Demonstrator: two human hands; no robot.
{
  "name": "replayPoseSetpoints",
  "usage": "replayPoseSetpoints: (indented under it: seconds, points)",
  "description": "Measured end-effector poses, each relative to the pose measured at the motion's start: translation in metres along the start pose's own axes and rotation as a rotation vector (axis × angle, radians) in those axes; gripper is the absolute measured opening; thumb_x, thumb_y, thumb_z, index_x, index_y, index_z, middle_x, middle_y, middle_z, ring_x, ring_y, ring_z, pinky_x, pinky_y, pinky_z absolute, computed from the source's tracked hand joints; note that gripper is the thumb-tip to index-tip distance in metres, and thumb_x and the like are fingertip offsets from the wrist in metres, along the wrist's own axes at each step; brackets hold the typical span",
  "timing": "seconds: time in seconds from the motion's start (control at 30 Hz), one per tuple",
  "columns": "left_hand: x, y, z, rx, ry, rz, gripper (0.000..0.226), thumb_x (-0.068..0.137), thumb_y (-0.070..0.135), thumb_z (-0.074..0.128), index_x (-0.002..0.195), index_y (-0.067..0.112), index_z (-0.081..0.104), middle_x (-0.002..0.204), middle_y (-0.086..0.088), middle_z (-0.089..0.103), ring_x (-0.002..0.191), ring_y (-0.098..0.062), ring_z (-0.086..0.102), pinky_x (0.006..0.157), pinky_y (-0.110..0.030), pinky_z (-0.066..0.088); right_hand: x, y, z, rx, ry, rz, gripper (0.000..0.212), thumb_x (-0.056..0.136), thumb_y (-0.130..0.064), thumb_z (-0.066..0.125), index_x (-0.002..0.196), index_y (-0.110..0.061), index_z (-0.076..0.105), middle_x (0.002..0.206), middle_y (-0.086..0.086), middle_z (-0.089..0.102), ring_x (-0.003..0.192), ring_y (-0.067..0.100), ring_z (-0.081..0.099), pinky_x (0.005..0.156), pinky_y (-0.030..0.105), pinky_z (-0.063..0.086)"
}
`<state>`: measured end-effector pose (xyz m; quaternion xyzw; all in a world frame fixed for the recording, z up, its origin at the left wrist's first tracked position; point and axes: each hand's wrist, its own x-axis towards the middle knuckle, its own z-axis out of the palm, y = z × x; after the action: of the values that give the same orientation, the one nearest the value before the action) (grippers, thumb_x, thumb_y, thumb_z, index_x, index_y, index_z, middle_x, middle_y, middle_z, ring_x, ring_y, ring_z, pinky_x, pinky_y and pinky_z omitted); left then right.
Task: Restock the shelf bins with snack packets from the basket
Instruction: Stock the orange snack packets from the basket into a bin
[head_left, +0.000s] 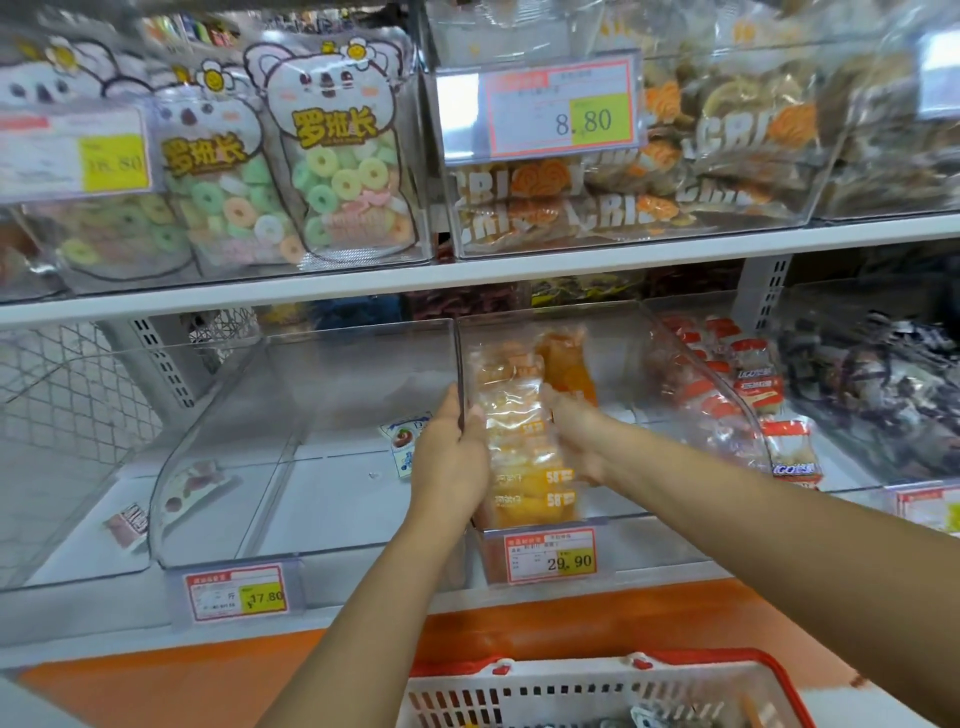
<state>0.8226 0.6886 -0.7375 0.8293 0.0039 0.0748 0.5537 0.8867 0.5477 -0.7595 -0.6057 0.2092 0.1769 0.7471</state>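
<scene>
Since your left hand curls round the orange snack packets and your right hand, fingers too blurred to call, flanks them, you're likely squaring the row upright in the 29.90 bin, above the basket.

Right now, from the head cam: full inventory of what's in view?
centre bin: one, clear, lower shelf middle
orange packets: one stack, orange-yellow, in centre bin
left bin: one, clear, lower shelf, a few loose packets inside
ring-candy bags: at least three, pastel, upper shelf left
biscuit packs: many, orange-brown, upper shelf centre
red-white packs: many, lower shelf, right of centre bin
dark packs: many, purple-black, lower shelf far right
price tags: at least four, red-yellow, bin fronts
basket: one, red-white, bottom edge
left grip: holds stack's left side
right grip: at stack's right side, blurred
</scene>
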Motion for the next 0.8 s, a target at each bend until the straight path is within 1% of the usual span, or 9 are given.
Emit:
replayPoseSetpoints:
  seconds: [0.1, 0.17, 0.27, 0.33, 0.43, 0.53, 0.63, 0.73, 0.8]
  points:
    - [-0.001, 0.002, -0.001, 0.019, 0.006, 0.028, 0.041, 0.103, 0.029, 0.036, 0.143, 0.027, 0.039, 0.131, 0.004, 0.054, 0.113, -0.013, 0.05, 0.092, -0.024, 0.036, 0.005, 0.003, 0.006, -0.055, 0.048, -0.02, 0.039, 0.097, -0.055, 0.037, 0.104, -0.02, 0.053, 0.111, 0.013, 0.066, 0.101, 0.031, 0.065, 0.078, 0.042, 0.055]
    - [-0.001, 0.002, 0.0, 0.039, 0.015, 0.037, 0.041, 0.103, 0.029, 0.035, 0.143, 0.028, 0.039, 0.135, 0.001, 0.053, 0.116, -0.016, 0.05, 0.093, -0.026, 0.037, 0.011, 0.004, 0.006, -0.02, 0.078, -0.056, 0.043, 0.095, -0.056, 0.041, 0.118, -0.021, 0.053, 0.111, 0.009, 0.065, 0.104, 0.03, 0.065, 0.084, 0.04, 0.054]
    - [0.0, 0.001, 0.0, 0.031, 0.002, 0.011, 0.042, 0.102, 0.032, 0.035, 0.143, 0.029, 0.039, 0.14, 0.001, 0.05, 0.126, -0.02, 0.047, 0.101, -0.031, 0.036, -0.001, 0.003, 0.003, 0.054, 0.098, -0.082, 0.035, 0.098, -0.045, 0.044, 0.113, -0.017, 0.058, 0.096, 0.006, 0.068, 0.082, 0.025, 0.068, 0.063, 0.033, 0.055]
    - [0.0, 0.0, -0.003, 0.002, -0.026, -0.016, 0.044, 0.101, 0.037, 0.035, 0.144, 0.029, 0.038, 0.144, 0.002, 0.046, 0.131, -0.02, 0.043, 0.108, -0.036, 0.033, -0.016, 0.002, -0.001, 0.075, 0.105, -0.047, 0.032, 0.099, -0.044, 0.043, 0.109, -0.017, 0.058, 0.099, 0.007, 0.066, 0.077, 0.024, 0.064, 0.053, 0.032, 0.054]
    - [-0.014, -0.004, -0.011, 0.016, -0.076, -0.004, 0.047, 0.1, 0.045, 0.033, 0.14, 0.025, 0.046, 0.137, 0.002, 0.053, 0.127, -0.019, 0.047, 0.105, -0.035, 0.039, -0.033, -0.001, -0.005, -0.044, 0.116, -0.027, 0.044, 0.094, -0.054, 0.046, 0.121, -0.019, 0.054, 0.117, 0.005, 0.059, 0.093, 0.025, 0.059, 0.081, 0.041, 0.052]
    - [-0.055, -0.006, -0.022, 0.097, 0.088, 0.203, 0.035, 0.103, 0.033, 0.033, 0.119, 0.02, 0.061, 0.108, 0.007, 0.064, 0.102, -0.008, 0.057, 0.079, -0.011, 0.041, -0.067, 0.001, -0.007, -0.335, 0.237, -0.384, 0.039, 0.097, -0.043, 0.044, 0.086, -0.01, 0.061, 0.088, 0.01, 0.06, 0.082, 0.026, 0.058, 0.078, 0.035, 0.048]
    - [-0.108, -0.018, -0.03, 0.076, 0.241, 0.404, 0.027, 0.101, 0.024, 0.038, 0.107, 0.019, 0.064, 0.098, 0.012, 0.063, 0.09, 0.003, 0.056, 0.073, -0.005, 0.04, -0.12, 0.017, -0.022, -0.473, 0.337, -0.864, 0.043, 0.096, -0.027, 0.049, 0.056, -0.013, 0.054, 0.059, 0.006, 0.059, 0.057, 0.018, 0.059, 0.065, 0.035, 0.051]
    - [-0.151, -0.055, -0.028, 0.18, 0.129, 0.377, 0.03, 0.1, 0.021, 0.043, 0.075, 0.02, 0.06, 0.064, 0.01, 0.056, 0.06, -0.001, 0.051, 0.054, -0.012, 0.035, -0.15, 0.054, -0.042, -0.604, 0.295, -1.009, 0.049, 0.096, -0.026, 0.053, 0.053, -0.004, 0.043, 0.049, 0.007, 0.039, 0.048, 0.013, 0.039, 0.053, 0.031, 0.033]
    - [-0.169, -0.087, -0.021, 0.376, -0.06, 0.3, 0.037, 0.098, 0.025, 0.046, 0.062, 0.029, 0.05, 0.052, 0.008, 0.05, 0.053, -0.006, 0.052, 0.049, -0.016, 0.032, -0.151, 0.083, -0.056, -0.758, 0.271, -0.976, 0.052, 0.096, -0.027, 0.054, 0.05, -0.012, 0.034, 0.048, 0.002, 0.03, 0.048, 0.012, 0.031, 0.052, 0.031, 0.026]
